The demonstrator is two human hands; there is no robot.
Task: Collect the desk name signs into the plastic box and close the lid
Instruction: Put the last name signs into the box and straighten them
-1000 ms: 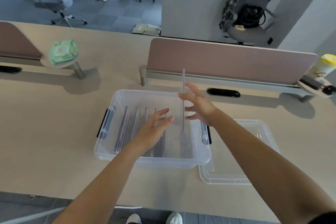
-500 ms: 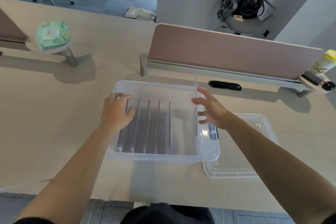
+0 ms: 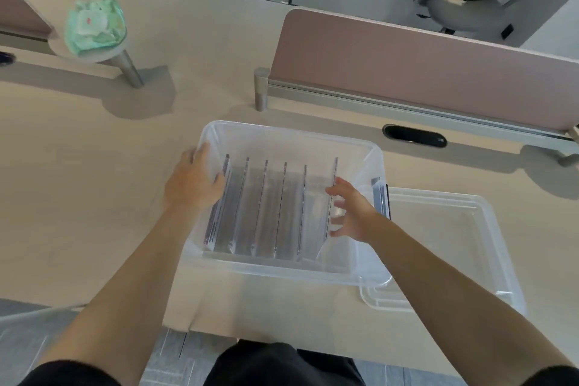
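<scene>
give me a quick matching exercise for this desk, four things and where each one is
Things: 1 lid; 2 green pack; 3 left hand; 4 name signs
Places: a on the round shelf; b upright in a row inside the plastic box; c flat on the desk, right of the box; d on the box's left rim
Pairs: 1-c; 2-a; 3-d; 4-b

Office, probably: desk divider [image 3: 407,72] (swivel chair [image 3: 470,16] behind)
</scene>
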